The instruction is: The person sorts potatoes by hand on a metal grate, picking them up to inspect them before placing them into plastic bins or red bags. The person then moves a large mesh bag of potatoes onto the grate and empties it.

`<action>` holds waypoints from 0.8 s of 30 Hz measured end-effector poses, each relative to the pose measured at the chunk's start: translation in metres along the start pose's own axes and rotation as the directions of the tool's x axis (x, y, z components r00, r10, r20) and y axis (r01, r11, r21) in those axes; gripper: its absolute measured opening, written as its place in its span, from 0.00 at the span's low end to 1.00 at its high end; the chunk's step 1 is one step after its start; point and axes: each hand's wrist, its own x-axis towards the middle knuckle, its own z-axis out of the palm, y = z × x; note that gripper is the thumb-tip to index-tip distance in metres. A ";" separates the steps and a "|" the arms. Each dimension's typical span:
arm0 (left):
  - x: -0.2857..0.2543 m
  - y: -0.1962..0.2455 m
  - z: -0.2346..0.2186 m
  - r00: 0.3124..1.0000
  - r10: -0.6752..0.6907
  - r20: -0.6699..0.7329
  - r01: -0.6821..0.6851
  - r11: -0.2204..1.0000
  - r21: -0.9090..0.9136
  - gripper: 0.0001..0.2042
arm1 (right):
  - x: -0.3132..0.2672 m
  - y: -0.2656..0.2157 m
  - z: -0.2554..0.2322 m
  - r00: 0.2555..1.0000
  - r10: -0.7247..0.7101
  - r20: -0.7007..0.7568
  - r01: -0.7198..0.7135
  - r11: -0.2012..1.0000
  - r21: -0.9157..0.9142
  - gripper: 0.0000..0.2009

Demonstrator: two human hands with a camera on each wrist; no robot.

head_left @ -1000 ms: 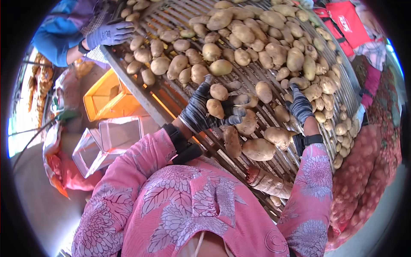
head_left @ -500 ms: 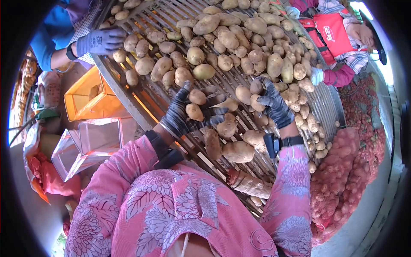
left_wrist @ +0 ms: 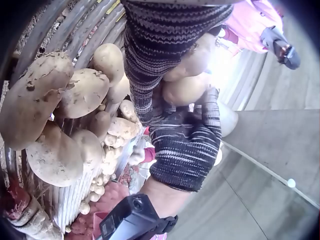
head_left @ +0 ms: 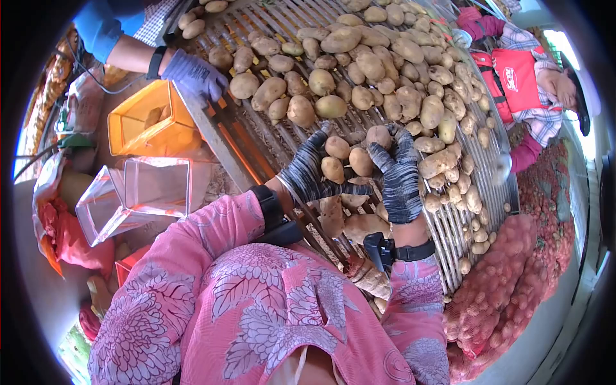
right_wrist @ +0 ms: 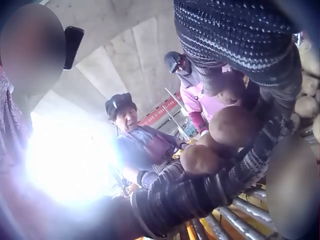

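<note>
In the head view, both my hands wear dark striped knit gloves and meet over a slatted metal sorting rack (head_left: 443, 244). My left hand (head_left: 305, 172) cups a potato (head_left: 337, 147) and a smaller potato (head_left: 332, 170) against its palm, fingers spread beneath them. A third potato (head_left: 360, 162) lies between the two hands, beside that pair. My right hand (head_left: 400, 179) holds a brownish potato (head_left: 378, 136) at its thumb and fingertips. The left wrist view shows the right glove (left_wrist: 185, 150) close by the held potatoes (left_wrist: 185, 90). Larger potatoes (head_left: 366, 228) lie beneath my hands.
Many potatoes (head_left: 369, 64) cover the rack's far side. A yellow crate (head_left: 138, 131) and a clear-sided crate (head_left: 157, 186) stand at left. Another person's gloved hand (head_left: 196, 76) is at the rack's left edge. Red mesh sacks (head_left: 491, 276) lie right; a person in a red apron (head_left: 516, 80) stands beyond.
My right hand has come from the pile on the right to my left hand, bringing potatoes with it. The left hand keeps its two potatoes. The other person's gloved hand has shifted along the rack edge.
</note>
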 end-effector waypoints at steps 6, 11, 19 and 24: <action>-0.031 0.027 -0.004 0.966 0.050 0.255 -0.033 0.997 -0.071 0.28 | -0.014 -0.026 0.023 0.994 -0.069 -0.081 0.094 0.925 0.368 0.20; -0.076 0.055 -0.014 0.912 0.193 0.363 -0.098 0.960 -0.264 0.32 | -0.030 -0.016 0.016 0.995 0.057 0.076 -0.092 0.779 0.620 0.13; -0.198 0.110 -0.065 0.860 0.411 0.301 -0.445 0.894 0.051 0.26 | -0.027 0.029 0.055 0.918 0.215 0.332 -0.390 0.629 0.672 0.12; -0.289 0.176 -0.162 0.558 0.824 -0.098 -0.553 0.458 0.696 0.20 | -0.033 0.013 0.097 0.858 0.424 0.290 -0.506 0.598 0.622 0.22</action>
